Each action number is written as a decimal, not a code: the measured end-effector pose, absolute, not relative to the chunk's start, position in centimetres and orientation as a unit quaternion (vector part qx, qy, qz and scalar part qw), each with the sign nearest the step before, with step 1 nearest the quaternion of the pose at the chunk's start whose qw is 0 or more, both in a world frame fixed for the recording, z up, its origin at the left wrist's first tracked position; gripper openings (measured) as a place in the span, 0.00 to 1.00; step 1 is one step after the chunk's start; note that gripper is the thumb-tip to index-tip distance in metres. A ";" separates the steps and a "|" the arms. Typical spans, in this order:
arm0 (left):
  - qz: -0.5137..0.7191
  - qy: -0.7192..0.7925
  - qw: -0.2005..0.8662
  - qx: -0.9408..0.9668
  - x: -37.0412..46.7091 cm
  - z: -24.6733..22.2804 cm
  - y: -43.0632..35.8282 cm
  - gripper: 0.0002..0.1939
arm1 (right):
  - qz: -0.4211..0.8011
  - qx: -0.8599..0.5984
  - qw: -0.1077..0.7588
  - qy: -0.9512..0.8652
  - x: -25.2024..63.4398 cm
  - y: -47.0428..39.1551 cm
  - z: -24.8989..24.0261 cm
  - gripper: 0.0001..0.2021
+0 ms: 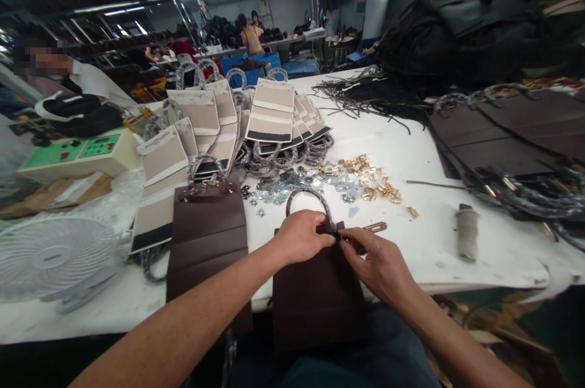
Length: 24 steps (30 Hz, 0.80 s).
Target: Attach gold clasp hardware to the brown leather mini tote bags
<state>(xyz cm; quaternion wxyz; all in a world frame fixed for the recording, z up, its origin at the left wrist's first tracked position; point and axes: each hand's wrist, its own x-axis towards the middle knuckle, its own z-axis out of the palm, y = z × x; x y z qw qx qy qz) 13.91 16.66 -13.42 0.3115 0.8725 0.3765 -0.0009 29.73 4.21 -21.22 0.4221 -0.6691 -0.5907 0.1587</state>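
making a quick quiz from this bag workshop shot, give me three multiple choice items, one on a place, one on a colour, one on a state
1. Where does the white fan sit?
A. At the table's near left edge
B. On the far right
C. Under the gold fittings

2. What colour is the bag panel under both hands?
A. Beige
B. Dark brown
C. Green

3. What are the left hand and right hand doing?
A. Both lie flat and empty on the table
B. Both pinch at the base of the panel's wrapped handle
C. One holds the fan

Answers:
1 A, the fan lies at the near left, beside another brown panel.
2 B, the panel is dark brown, unlike the beige pieces stacked farther back.
3 B, the fingertips of both hands meet where the handle joins the panel.
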 end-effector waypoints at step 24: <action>0.029 0.417 0.287 0.862 14.0 -12.5 15.0 0.08 | 0.194 -0.636 0.385 -0.640 30.3 4.4 -20.9 0.10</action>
